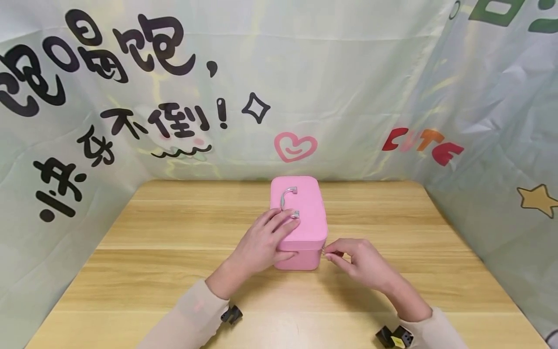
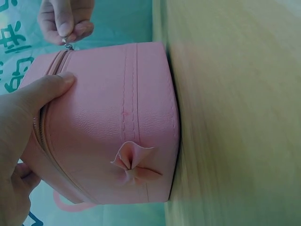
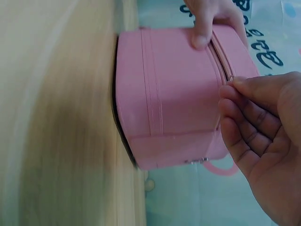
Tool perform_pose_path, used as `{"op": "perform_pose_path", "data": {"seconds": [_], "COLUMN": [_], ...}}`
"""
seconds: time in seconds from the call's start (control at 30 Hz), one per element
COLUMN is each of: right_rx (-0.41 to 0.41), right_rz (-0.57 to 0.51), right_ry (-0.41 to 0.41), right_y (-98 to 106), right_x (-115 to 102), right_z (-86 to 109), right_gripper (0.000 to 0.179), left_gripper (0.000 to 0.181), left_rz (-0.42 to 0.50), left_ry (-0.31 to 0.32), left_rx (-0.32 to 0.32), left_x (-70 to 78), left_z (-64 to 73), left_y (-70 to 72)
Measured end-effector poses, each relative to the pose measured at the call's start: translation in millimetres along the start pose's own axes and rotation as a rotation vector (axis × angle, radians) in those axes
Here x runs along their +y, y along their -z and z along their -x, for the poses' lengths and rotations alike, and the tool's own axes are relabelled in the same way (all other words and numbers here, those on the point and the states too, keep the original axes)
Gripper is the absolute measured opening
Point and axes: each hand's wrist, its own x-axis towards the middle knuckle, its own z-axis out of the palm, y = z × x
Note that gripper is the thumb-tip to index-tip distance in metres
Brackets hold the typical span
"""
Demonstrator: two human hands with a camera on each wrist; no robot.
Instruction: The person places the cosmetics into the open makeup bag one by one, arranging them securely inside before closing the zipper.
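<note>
A pink vanity case with a silver-ended carry handle on its lid stands on the wooden table. My left hand rests over the lid's near left part, fingers spread by the handle and thumb pressing the near side below the zipper. At the case's near right corner, my right hand pinches the small metal zipper pull between thumb and forefinger. A pink bow sits on one side of the case, and a metal clasp shows on another.
The wooden table extends around the case. A pale printed cloth with dark lettering and a pink heart hangs close behind the table and along both sides. Both wrists carry small black devices.
</note>
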Motion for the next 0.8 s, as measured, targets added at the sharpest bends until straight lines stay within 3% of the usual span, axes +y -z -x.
{"op": "perform_pose_path", "data": {"seconds": [0.23, 0.43, 0.67, 0.8], "right_rx": [0.031, 0.062, 0.104, 0.084], "right_rz": [0.014, 0.005, 0.056, 0.090], "right_ry": [0.034, -0.060, -0.115, -0.131], "right_y": [-17, -35, -54, -54], "right_x": [-14, -31, -50, -54], "right_z": [-4.8, -10.6, -20.5, -22.4], "right_gripper": [0.012, 0.007, 0.007, 0.007], "left_gripper": [0.073, 0.076, 0.077, 0.082], "left_rz": [-0.016, -0.024, 0.044, 0.082], "left_ry": [-0.010, -0.030, -0.011, -0.040], "left_rx": [0.034, 0.049, -0.002, -0.065], "left_x": [2.0, 1.0, -1.6, -3.6], "left_z": [-0.6, -1.3, -2.5, -2.3], "left_y": [-2.7, -4.2, -0.9, 3.0]}}
